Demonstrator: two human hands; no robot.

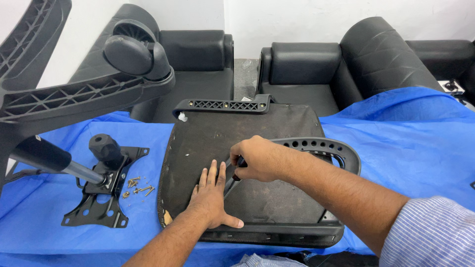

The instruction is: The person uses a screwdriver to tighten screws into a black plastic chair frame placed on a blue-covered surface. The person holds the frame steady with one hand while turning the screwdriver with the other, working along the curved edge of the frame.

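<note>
Seat pan (277, 198), upside down, lies mid-table on the blue cloth (410, 148), its near edge close to the table's front edge. Dark fabric underside faces up.

Left hand (213, 198) lies flat on the underside near the front edge, fingers spread wide and pointing away, holding nothing, just pressing down.

Right hand (260, 158) is closed in a fist around a tool (239, 168) with a dark handle; a metal shaft runs down from the fist to the pan, just beside the left fingertips. Tip contact cannot be made out.

One armrest (324, 148), black with holes, stands on the pan's right edge, just behind the right forearm. Another armrest (225, 105) runs along the far edge.

Left of the pan: black tilt plate (104, 198) flat on the cloth, with a knob (104, 147) and a gas cylinder (49, 158) angled up toward the left edge. Loose screws (138, 187) lie between plate and pan.

Chair base (74, 94) with caster (133, 52) looms over the far-left corner. Black sofas (307, 64) stand beyond the table.
</note>
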